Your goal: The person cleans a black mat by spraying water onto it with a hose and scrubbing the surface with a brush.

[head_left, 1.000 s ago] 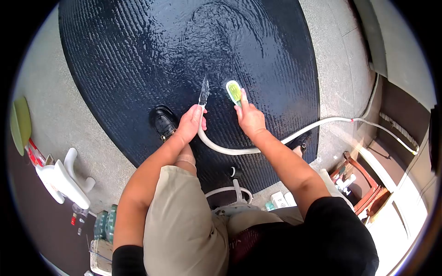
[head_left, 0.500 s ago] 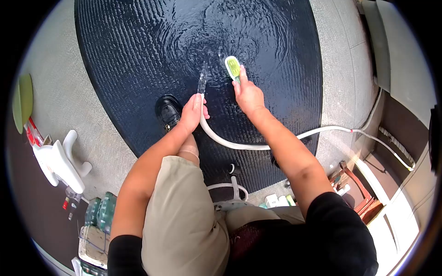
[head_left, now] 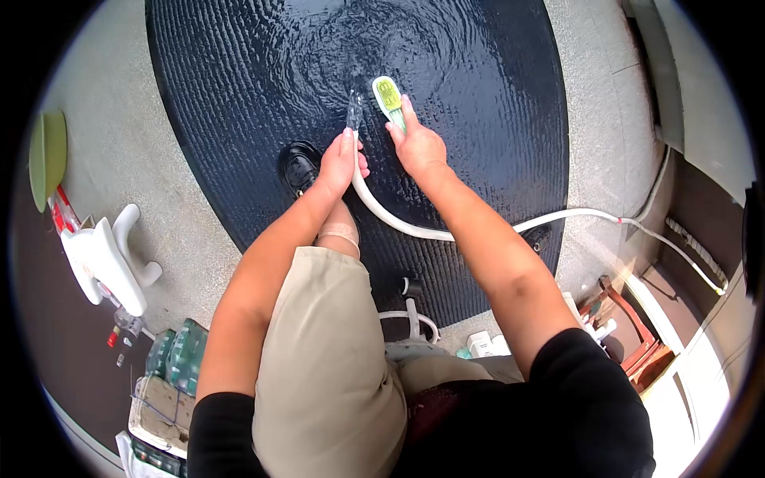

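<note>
In the head view my left hand (head_left: 341, 162) is closed around the end of a white hose (head_left: 398, 225), and clear water (head_left: 355, 110) streams forward out of it. My right hand (head_left: 420, 148) grips the handle of a scrub brush (head_left: 387, 94) with a white and pale green body; its yellow-green face is turned up toward me. Brush and water jet are side by side above a wet black ribbed mat (head_left: 239, 103), where ripples spread. The hose curves beneath my right forearm.
My black shoe (head_left: 300, 166) stands on the mat. At left are a green basin (head_left: 48, 159), a white plastic stool (head_left: 103, 259) and wrapped green packs (head_left: 187, 350). The hose runs right toward a wall, near a wooden chair (head_left: 629, 323). A white stand (head_left: 412, 307) is below me.
Both hands have moved slightly forward, with the hose end and the brush. The brush has also shifted left, closer to the water stream. The whole view has shifted a little.
</note>
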Motion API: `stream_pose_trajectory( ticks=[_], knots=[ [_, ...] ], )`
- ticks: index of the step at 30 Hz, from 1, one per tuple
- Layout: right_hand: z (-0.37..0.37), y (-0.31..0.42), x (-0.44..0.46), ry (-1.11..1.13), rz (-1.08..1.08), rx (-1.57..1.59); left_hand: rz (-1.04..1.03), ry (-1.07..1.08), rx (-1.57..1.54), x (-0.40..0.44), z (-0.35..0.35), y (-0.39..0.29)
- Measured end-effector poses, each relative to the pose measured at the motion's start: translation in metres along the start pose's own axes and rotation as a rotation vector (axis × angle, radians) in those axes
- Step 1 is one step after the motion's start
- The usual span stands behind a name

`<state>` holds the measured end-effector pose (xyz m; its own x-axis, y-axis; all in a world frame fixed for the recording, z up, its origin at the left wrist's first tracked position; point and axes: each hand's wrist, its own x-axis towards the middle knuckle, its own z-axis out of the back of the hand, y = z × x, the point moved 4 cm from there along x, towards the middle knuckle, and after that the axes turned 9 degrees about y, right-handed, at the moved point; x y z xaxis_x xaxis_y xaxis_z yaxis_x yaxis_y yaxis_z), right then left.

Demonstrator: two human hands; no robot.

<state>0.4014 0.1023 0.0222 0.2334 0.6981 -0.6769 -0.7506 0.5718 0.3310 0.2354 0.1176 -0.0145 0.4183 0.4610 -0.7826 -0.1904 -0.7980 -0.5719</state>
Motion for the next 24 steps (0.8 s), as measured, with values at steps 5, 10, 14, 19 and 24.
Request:
stream_pose_trajectory(
  ticks=[5,10,14,19,24],
  knots=[
    [-0.05,-0.076,-0.116,0.079,0.058,0.146,-0.072,-0.065,-0.04,0.013,0.008,0.007],
    [-0.037,-0.08,-0.114,0.025,0.066,-0.093,-0.05,-0.106,0.0,0.013,0.008,0.004],
    [0.026,0.001,0.002,-0.101,0.105,-0.142,-0.163,-0.058,0.122,-0.001,-0.009,-0.004],
    [0.079,0.068,0.089,-0.107,0.13,-0.124,-0.114,0.024,0.13,-0.014,-0.038,-0.006],
    [0.023,-0.023,-0.009,-0.037,0.129,-0.157,-0.045,-0.082,0.101,-0.001,-0.032,-0.014]
  ],
)
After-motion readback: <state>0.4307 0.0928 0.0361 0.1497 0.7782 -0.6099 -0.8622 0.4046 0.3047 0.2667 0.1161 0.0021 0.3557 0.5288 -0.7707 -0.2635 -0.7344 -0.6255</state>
